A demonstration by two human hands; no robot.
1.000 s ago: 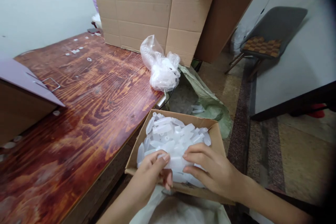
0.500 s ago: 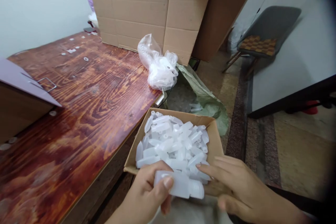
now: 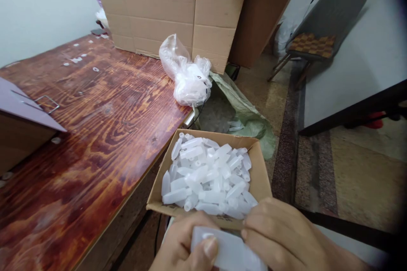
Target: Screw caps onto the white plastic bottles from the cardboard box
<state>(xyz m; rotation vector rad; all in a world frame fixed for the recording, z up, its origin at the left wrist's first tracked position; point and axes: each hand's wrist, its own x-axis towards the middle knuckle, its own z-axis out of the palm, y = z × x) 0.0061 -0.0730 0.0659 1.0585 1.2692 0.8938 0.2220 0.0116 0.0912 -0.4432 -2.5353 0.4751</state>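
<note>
Down at the bottom edge, both hands now hold one bottle (image 3: 229, 252) that has come out of the box (image 3: 263, 178). A second ago the fingers were still digging in the pile; half a second ago the bottle was just lifting over the near wall. Now it is clear of the box and close to the body, so the picking part looks done and the bottle seems ready to be worked on.

The left hand (image 3: 187, 247) is closed on the bottle, with its thumb pressed flat on top. The right hand (image 3: 282, 239) curls round the other end and grips it too.

The bottle is milky white plastic, smooth, with flat sides and soft corners. The box is plain brown card, open on top, and full of more bottles (image 3: 206, 178) lying every which way. It sits just beside the table (image 3: 95, 135), which is shiny red-brown wood with wavy dark lines. On the table's far edge rests a clear, crinkly bag (image 3: 184, 78), and behind it stands a big carton (image 3: 159, 8). A green sack (image 3: 251, 116) lies crumpled on the speckled floor.
</note>
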